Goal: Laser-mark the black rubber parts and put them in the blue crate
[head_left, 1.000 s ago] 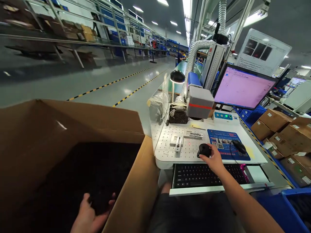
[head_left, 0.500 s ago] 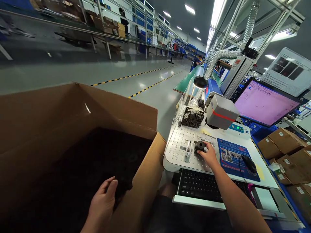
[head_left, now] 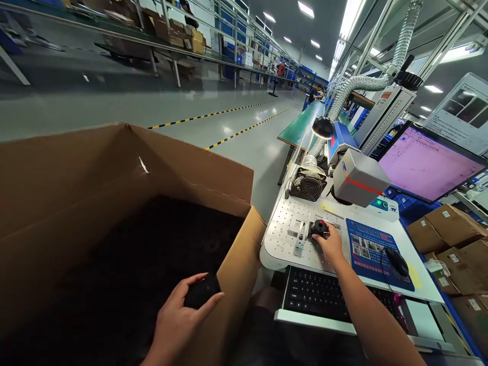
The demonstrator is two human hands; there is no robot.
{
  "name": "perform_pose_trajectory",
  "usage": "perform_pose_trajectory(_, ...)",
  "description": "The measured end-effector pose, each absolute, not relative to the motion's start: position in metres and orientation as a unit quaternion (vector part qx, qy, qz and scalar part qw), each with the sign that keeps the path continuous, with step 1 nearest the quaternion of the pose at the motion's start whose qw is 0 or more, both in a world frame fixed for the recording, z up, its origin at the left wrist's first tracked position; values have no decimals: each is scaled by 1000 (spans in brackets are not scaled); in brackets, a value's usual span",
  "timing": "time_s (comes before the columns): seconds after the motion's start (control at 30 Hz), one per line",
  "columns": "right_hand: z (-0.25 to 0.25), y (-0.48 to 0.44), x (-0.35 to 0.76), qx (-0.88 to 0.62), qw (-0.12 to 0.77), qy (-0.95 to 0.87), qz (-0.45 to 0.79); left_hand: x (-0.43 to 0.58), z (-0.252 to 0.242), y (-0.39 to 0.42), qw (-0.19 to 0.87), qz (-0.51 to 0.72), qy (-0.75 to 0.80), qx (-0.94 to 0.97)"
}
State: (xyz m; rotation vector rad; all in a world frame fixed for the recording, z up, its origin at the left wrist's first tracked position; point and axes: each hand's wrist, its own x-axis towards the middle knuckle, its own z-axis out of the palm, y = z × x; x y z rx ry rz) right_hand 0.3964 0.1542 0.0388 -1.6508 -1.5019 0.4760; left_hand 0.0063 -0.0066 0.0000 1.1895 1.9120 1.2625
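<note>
My left hand [head_left: 181,310] is above the inner right side of a cardboard box [head_left: 194,152], with thumb and fingers closed around a black part [head_left: 201,291]. The box's dark inside hides most of its contents. On the perforated metal plate [head_left: 280,239], my right hand [head_left: 331,244] grips a black round part [head_left: 318,229] with a hole in its top. A small red light spot shows on that part. It sits against a small metal fixture [head_left: 301,235]. Above and behind it is the grey head of a machine with an orange stripe [head_left: 360,178].
A fan [head_left: 308,184] stands at the plate's back. To the right are a blue mouse pad [head_left: 371,249], a black mouse [head_left: 396,261] and a monitor [head_left: 430,160]. The keyboard [head_left: 316,292] lies on a tray below. Cardboard boxes [head_left: 444,223] are stacked at far right.
My left hand has come up and to the right, now with a black part in its grasp. My right hand stays on the round part, where a red spot now shows. The view has shifted slightly.
</note>
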Motion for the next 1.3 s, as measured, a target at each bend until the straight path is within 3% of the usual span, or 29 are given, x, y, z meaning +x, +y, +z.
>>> perform_pose_trajectory(0.27, 41, 141, 391, -692, 406, -585, 122, 6, -2, -6, 258, 486, 701, 455)
perform_pose_trajectory(0.73, 43, 137, 384, -702, 409, -565, 144, 12, 0, -7, 225, 483, 689, 492)
perform_pose_trajectory(1.0, 66, 15, 413, -658, 434, -604, 114, 21, -4, -8, 183, 466, 693, 519)
perform_pose_trajectory(1.3, 14, -80, 422, -646, 348, -661, 161, 28, -1, -7, 155, 451, 695, 538)
